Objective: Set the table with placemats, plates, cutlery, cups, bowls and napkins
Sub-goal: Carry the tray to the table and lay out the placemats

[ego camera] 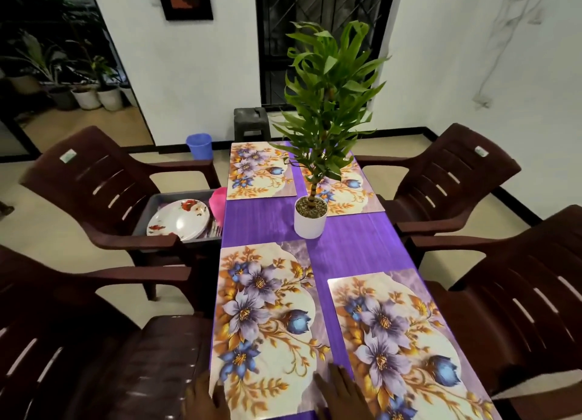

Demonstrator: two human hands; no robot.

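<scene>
A purple counter runs away from the viewer, with four floral placemats laid on it. The near-left placemat lies along the left edge, and the near-right placemat sits beside it, set a little nearer the viewer, with a strip of purple between them. The far-left placemat and the far-right placemat lie at the far end; the far-right one is partly hidden by a potted plant whose white pot stands near the middle of the counter.

Both hands come in at the bottom edge. The left hand rests with straight, spread fingers on the near-left corner of the near-left placemat. The right hand lies flat, fingers straight and slightly apart, on that placemat's right edge and the purple strip beside it.

A grey tub sits on the seat of the far-left chair, just beside the counter. It holds a stack of white plates with red flower prints, and something pink that cannot be identified. Dark brown chairs stand at all four places.
</scene>
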